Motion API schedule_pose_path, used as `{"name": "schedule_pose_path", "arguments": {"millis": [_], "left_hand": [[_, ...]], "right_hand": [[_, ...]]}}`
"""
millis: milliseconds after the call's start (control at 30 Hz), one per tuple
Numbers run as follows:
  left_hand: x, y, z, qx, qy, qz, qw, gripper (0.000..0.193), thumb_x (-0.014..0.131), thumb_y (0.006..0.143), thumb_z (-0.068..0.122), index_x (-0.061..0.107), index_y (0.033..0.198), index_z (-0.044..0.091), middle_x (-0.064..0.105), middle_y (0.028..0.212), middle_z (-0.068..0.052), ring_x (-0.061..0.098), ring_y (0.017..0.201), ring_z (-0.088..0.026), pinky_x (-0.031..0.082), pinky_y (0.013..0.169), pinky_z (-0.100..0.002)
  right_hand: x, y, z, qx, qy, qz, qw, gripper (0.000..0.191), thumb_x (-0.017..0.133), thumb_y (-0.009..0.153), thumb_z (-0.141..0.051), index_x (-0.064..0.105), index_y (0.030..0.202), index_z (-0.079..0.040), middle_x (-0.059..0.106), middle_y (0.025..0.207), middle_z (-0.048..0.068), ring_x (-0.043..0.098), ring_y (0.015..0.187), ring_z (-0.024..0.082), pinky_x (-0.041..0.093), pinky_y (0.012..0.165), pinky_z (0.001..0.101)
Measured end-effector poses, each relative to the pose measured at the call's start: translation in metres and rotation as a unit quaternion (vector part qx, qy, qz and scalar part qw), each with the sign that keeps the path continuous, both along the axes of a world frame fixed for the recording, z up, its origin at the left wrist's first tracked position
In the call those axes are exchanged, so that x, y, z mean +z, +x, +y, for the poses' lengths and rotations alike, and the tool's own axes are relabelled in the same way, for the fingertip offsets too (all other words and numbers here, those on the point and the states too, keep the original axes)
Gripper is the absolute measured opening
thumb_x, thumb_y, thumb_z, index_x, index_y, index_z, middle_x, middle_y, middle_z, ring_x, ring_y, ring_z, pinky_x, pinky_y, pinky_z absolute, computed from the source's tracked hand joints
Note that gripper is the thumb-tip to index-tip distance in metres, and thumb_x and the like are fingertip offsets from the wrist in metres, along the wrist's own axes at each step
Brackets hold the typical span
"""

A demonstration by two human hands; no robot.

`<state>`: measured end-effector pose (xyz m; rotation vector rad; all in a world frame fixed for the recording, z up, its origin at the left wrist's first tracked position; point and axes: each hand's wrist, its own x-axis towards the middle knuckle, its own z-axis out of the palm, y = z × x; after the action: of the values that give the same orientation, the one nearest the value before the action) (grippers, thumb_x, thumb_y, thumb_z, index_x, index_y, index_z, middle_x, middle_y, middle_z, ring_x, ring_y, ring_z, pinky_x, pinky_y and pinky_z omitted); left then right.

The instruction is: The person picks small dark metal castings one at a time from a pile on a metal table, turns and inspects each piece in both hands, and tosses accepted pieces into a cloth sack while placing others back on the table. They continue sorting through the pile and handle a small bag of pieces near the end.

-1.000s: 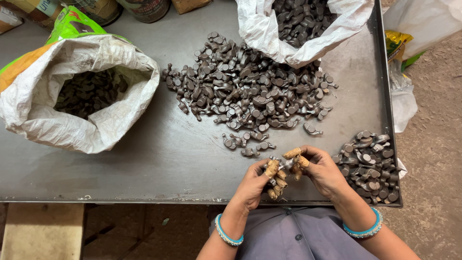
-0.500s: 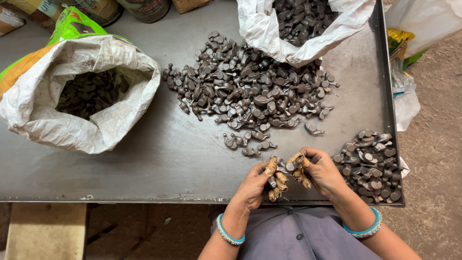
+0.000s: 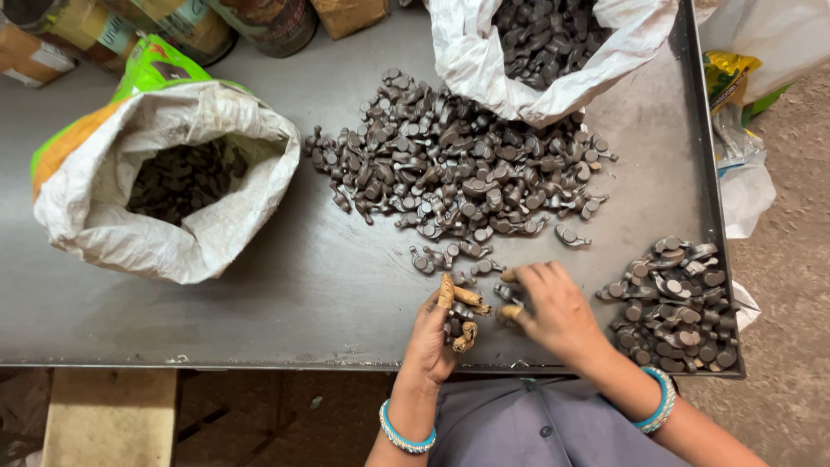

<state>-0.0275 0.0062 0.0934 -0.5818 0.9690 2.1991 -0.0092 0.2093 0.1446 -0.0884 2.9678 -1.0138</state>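
**Small metal parts handled at the near edge of the tabletop**

A few dark metal parts point(image 3: 456, 327) are held in the left hand point(image 3: 432, 333), whose wrapped fingers point(image 3: 446, 291) are curled partly shut around them. The right hand point(image 3: 553, 307) is laid palm-down just beside it, with its fingertips bent onto loose parts point(image 3: 510, 294) on the tabletop point(image 3: 285, 294); whether a piece is actually pinched in that grip cannot be told, since the fingers hide it.

The step in hand is judged to be a sorting or picking-over of single pieces, drawn from the near fringe of the large central heap point(image 3: 458, 177) and gathered hand to hand. A smaller pile point(image 3: 679, 303) is seen at the right, close to the raised rim of the tabletop. For the next move, a clean pinch on one small piece would be called for, and a short carry without scattering its neighbours.

Both hands are placed close to the near edge, so little margin is left there and a dropped piece could be lost over it. Open surface is found to the left, between the hands and the white sack point(image 3: 173, 173) standing open with more parts inside. A second sack point(image 3: 545, 52) is tipped over the far side of the heap, so room is tighter there
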Motion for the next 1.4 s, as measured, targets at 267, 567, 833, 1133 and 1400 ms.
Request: {"name": "schedule_pose_path", "arguments": {"millis": [267,567,833,1133,1400], "left_hand": [[0.046,-0.089,0.078,0.019,0.036,0.086,0.996,0.048,0.057,0.104,0.052,0.066,0.106,0.005,0.07,0.084,-0.005,0.06,0.059,-0.01,0.047,0.047,-0.025],[0.101,-0.232,0.181,0.077,0.085,0.19,0.975,0.062,0.051,0.1,0.063,0.044,0.139,0.015,0.056,0.119,0.004,0.058,0.109,-0.025,0.052,0.092,-0.044],[0.074,-0.092,0.08,-0.028,-0.23,0.39,0.891,0.044,0.084,0.081,0.011,0.069,0.121,0.002,0.074,0.111,-0.006,0.069,0.1,-0.013,0.057,0.087,-0.028],[0.013,-0.007,0.034,-0.068,-0.158,0.29,0.941,0.037,0.079,0.082,0.004,0.068,0.117,0.001,0.075,0.107,-0.007,0.073,0.098,-0.015,0.062,0.088,-0.029],[-0.025,0.007,0.035,-0.019,-0.068,0.173,0.982,0.025,0.076,0.091,0.003,0.063,0.113,0.0,0.072,0.1,-0.007,0.07,0.088,-0.013,0.06,0.073,-0.029]], "right_hand": [[-0.033,0.011,-0.008,0.043,0.084,0.068,0.993,0.055,0.079,0.069,-0.021,0.061,0.119,-0.007,0.065,0.112,0.01,0.055,0.112,0.032,0.039,0.093,0.052],[-0.042,0.019,-0.006,0.08,0.103,0.139,0.982,0.036,0.07,0.074,-0.009,0.065,0.11,-0.01,0.068,0.11,0.005,0.059,0.115,0.026,0.042,0.095,0.0479],[-0.054,0.013,0.05,-0.133,-0.482,-0.053,0.864,0.016,0.071,0.089,0.003,0.064,0.102,-0.001,0.078,0.107,0.011,0.072,0.096,0.022,0.058,0.084,0.0353],[-0.06,0.015,0.048,-0.169,-0.677,-0.095,0.71,0.025,0.068,0.089,0.007,0.058,0.11,-0.001,0.072,0.113,0.019,0.072,0.103,0.025,0.059,0.091,0.0386],[-0.067,0.022,0.04,-0.153,-0.663,-0.138,0.72,0.027,0.068,0.092,-0.004,0.065,0.118,0.001,0.072,0.109,0.01,0.07,0.095,0.018,0.06,0.08,0.0343]]}}
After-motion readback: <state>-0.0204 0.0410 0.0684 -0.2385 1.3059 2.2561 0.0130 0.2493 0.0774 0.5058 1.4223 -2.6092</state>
